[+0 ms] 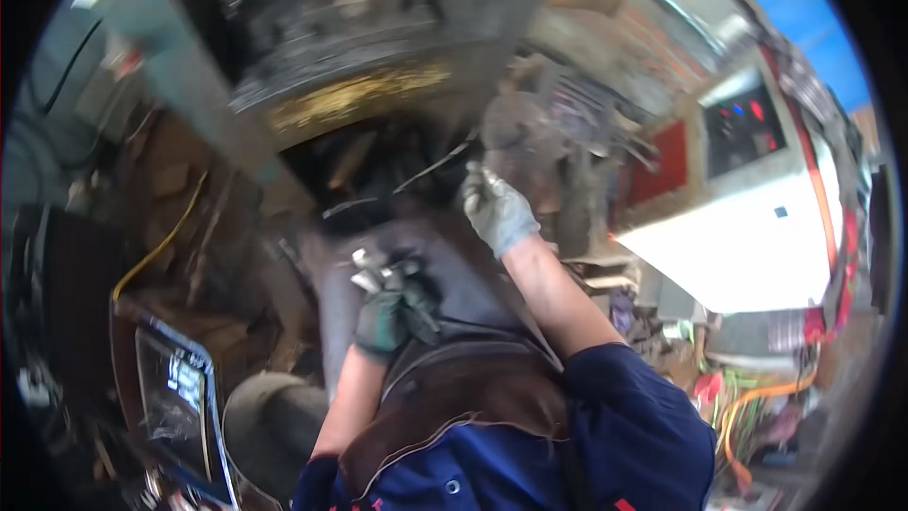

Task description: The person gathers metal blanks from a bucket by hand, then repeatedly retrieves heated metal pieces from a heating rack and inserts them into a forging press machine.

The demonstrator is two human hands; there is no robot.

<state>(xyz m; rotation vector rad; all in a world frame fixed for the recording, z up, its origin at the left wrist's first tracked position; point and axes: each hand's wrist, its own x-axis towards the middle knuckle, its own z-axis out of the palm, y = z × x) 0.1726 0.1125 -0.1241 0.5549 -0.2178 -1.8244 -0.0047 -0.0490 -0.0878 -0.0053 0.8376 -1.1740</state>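
Note:
My left hand (pixel 388 308), in a dark green and grey glove, is held low over my lap with its fingers curled. Pale, shiny bits show at its fingertips, too blurred to name. My right hand (pixel 499 215), in a whitish glove, reaches further forward and to the right, its fingers drawn together. Whatever it may pinch is too small and smeared to make out. A thin light rod or wire (pixel 437 166) lies just left of its fingertips, before a dark opening in the machine (pixel 359 166). A brown apron (pixel 454 397) covers my front and lap.
Above the opening, the machine carries a yellowish ledge (pixel 359 95). At right stands a cabinet (pixel 695 147) with a dark window, above a glaring white panel (pixel 747 246). An orange hose (pixel 757 396) lies among clutter. To the left are a yellow cable (pixel 170 238) and a round stool-like object (pixel 274 431).

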